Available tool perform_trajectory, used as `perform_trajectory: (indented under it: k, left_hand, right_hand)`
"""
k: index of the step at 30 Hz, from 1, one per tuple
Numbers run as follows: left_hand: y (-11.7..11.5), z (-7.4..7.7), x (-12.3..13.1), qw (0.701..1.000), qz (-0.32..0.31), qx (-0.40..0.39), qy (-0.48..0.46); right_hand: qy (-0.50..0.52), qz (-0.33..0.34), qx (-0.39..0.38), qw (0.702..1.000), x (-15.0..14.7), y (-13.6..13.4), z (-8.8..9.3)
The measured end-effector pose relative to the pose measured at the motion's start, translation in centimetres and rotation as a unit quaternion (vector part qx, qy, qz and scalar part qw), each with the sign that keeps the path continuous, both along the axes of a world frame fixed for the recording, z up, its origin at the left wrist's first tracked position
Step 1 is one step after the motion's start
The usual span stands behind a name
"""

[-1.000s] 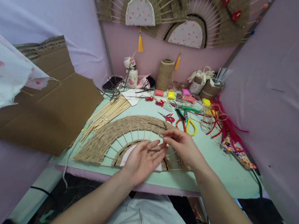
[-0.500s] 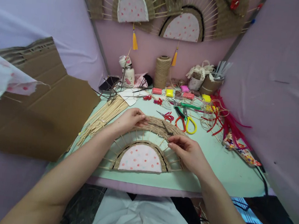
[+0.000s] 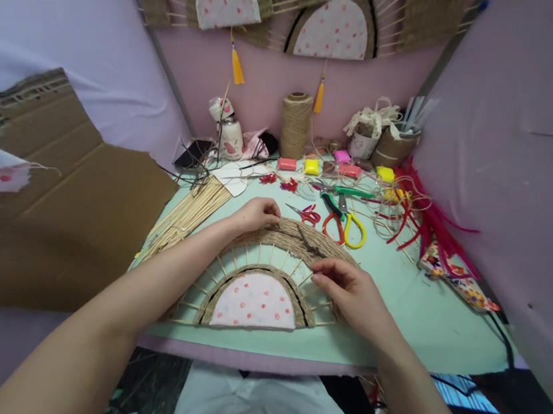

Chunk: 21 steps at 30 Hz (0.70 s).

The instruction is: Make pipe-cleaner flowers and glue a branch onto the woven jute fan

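A half-round fan [image 3: 255, 302] lies near the table's front edge. It has a pink-dotted white cloth centre, thin wooden sticks and a wide outer band [image 3: 286, 235] wound with brown twine. My left hand [image 3: 257, 214] is closed on the top edge of this band, left of its middle. Lying slantwise across the band is a short dark twig-like piece [image 3: 307, 239]. Just below its lower end, my right hand [image 3: 342, 283] has thumb and fingers pinched at the band's inner edge. Whatever is between those fingertips is too small to make out.
Beyond the fan lie small red scissors [image 3: 308, 215], yellow-and-orange-handled scissors [image 3: 354, 231] and green-handled pliers [image 3: 353, 191]. Thin sticks [image 3: 190, 213] are at left, beside a large cardboard sheet [image 3: 77, 223]. A twine spool [image 3: 295, 125] stands behind; red pipe cleaners [image 3: 439, 217] sprawl at right.
The view has shifted slightly. My left hand has slid a little to the right along the band's top edge; my right hand stays near the inner edge.
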<state>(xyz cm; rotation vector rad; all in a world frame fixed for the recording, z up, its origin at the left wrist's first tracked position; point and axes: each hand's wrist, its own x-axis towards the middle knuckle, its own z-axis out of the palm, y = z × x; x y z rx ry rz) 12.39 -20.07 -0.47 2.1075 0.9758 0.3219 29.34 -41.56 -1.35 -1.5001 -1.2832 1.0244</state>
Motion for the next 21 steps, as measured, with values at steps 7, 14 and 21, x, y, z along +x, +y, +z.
perform_trajectory:
  k: [7,14,21]
  left_hand:
    - [0.8,-1.0,-0.6,0.995,-0.033,0.075,0.064]
    - [1.7,-0.7,-1.7,0.980,-0.100,0.168,0.036]
    - [2.0,0.7,-1.5,0.976,-0.092,0.194,0.020]
  right_hand:
    - [-0.007,-0.002,-0.003,1.000,-0.1,0.4,0.2]
    - [-0.002,0.001,-0.005,1.000,-0.1,0.2,-0.1]
    - [-0.014,0.003,-0.009,1.000,-0.3,-0.1,0.1]
